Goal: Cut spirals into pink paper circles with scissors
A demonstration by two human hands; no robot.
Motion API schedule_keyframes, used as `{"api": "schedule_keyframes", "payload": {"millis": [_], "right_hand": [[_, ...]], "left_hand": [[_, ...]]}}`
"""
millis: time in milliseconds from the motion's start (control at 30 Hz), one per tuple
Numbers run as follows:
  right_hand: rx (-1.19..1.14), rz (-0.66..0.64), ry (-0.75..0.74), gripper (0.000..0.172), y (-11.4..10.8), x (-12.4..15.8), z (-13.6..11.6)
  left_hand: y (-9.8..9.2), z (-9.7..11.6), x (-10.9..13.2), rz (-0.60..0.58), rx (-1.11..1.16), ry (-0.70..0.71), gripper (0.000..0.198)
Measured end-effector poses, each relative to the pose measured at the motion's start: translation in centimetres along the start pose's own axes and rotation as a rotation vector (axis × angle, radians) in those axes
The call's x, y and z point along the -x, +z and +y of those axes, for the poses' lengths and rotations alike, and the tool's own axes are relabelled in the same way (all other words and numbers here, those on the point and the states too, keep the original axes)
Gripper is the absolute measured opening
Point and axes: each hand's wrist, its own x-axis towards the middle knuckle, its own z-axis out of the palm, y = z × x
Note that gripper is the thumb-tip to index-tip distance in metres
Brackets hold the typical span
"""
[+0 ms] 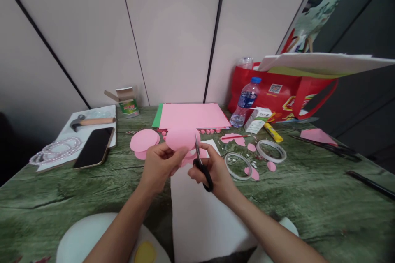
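My left hand (159, 166) is closed on a round piece of pink paper (182, 138), holding it up over the table. My right hand (212, 170) grips black-handled scissors (201, 164), whose blades point up into the right edge of that pink piece. Below both hands lies a white sheet (197, 209). Another pink circle (144, 140) rests on the table just left of the held piece.
Green marbled table (308, 197). A stack of pink and green paper (193, 116) lies behind. At left are a phone (95, 147), a hammer (91, 122), beads (55, 151) and a small box (128, 102). At right are two tape rings (271, 151), a glue stick (273, 132), a water bottle (246, 102) and a red bag (277, 94).
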Motion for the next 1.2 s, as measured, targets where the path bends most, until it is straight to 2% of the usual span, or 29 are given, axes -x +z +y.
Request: {"api": "schedule_keyframes", "payload": {"millis": [300, 433, 633, 1200], "right_hand": [[0.059, -0.016, -0.005, 0.054, 0.21, 0.05, 0.37], [0.029, -0.049, 0.001, 0.054, 0.48, 0.17, 0.27], [0.02, -0.043, -0.079, 0.058, 0.19, -0.01, 0.33], [-0.018, -0.034, -0.022, 0.06, -0.06, -0.15, 0.24]], "left_hand": [[0.11, 0.2, -0.08, -0.114, 0.143, -0.027, 0.02], [0.15, 0.25, -0.03, -0.074, 0.038, -0.03, 0.028], [0.18, 0.35, 0.12, -0.079, -0.054, -0.057, 0.026], [0.07, 0.06, 0.07, -0.063, -0.022, -0.021, 0.021]]}}
